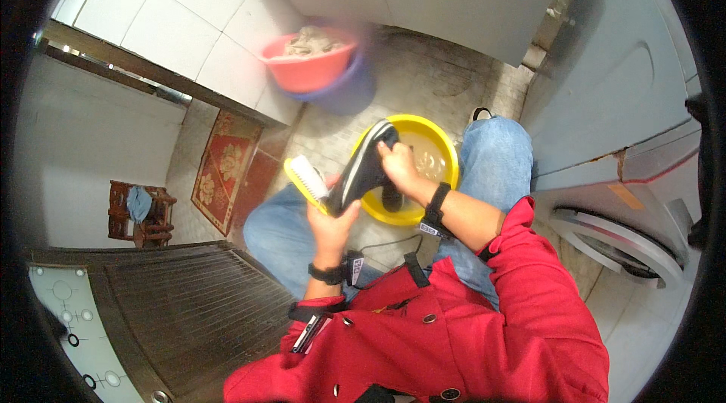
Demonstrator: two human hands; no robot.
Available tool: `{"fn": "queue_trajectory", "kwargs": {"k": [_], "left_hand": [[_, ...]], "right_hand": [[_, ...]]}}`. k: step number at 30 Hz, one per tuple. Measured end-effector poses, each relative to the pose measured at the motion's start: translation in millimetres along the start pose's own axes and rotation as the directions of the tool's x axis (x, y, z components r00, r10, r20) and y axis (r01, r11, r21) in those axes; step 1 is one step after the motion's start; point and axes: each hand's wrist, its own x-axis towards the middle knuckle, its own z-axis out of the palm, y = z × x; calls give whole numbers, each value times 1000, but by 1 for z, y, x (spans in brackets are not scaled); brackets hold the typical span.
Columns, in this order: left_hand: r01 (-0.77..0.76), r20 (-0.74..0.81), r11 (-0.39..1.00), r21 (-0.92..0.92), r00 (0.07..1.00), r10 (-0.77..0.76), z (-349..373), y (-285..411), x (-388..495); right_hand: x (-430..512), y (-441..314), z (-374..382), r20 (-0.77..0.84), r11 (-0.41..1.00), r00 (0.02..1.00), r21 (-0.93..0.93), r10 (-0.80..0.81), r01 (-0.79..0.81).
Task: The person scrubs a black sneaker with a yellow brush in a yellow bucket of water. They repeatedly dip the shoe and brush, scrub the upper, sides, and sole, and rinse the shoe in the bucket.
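A dark shoe with a pale sole edge is held between both hands, over the left side of a yellow basin. My left hand grips its lower end and also holds a yellow scrub brush with white bristles, which points up and left. My right hand grips the shoe's other end, the thumb lying on its dark upper. In the basin are water and another dark shoe, partly hidden by the held shoe and my right hand.
A red basin with cloth rests in a blue tub beyond. A front-loading washing machine stands at right. At left are a red patterned mat, a small wooden chair and a dark ribbed panel.
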Motion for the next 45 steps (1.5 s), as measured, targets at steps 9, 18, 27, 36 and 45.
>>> {"fn": "queue_trajectory", "kwargs": {"k": [9, 18, 27, 36, 45], "left_hand": [[77, -441, 869, -490, 837, -323, -15, 16, 31], [157, -362, 786, -598, 822, -439, -42, 2, 31], [221, -342, 774, -593, 801, -491, -40, 14, 28], [362, -213, 600, -714, 704, -678, -71, -12, 33], [594, 44, 451, -665, 635, -771, 22, -37, 8]], "right_hand": [[-1, -33, -36, 224, 962, 968, 271, -109, 46], [18, -18, -41, 178, 974, 983, 212, 43, -81], [19, -17, -38, 220, 975, 971, 216, -93, 45], [17, -25, -47, 368, 956, 914, 286, -169, 62], [-5, -17, -9, 631, 389, 764, 742, -132, -545]]}}
